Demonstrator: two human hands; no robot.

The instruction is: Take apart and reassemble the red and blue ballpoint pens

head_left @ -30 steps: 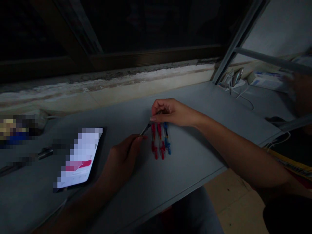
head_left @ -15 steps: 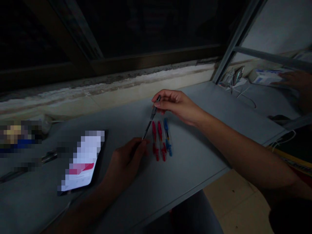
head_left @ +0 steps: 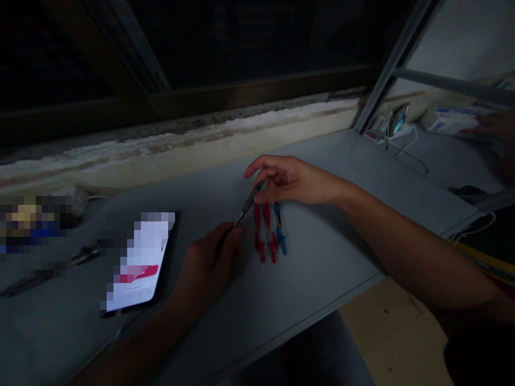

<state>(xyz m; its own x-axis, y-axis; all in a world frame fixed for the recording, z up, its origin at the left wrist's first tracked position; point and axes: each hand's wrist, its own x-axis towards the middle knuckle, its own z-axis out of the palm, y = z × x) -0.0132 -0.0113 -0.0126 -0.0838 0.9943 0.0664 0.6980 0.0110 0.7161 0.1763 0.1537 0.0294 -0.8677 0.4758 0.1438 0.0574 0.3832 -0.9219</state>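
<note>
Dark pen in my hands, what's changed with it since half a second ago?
The dark pen has tipped lower at its far end. Your right hand has come down too, fingers more spread; whether it still touches the pen is unclear. Your left hand keeps its hold on the near end. The two red pens, the blue pen and the phone stayed put.

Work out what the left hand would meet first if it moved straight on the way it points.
Going along the black pen it grips, the left hand would probably meet the right hand first, though depth is unclear.
</note>
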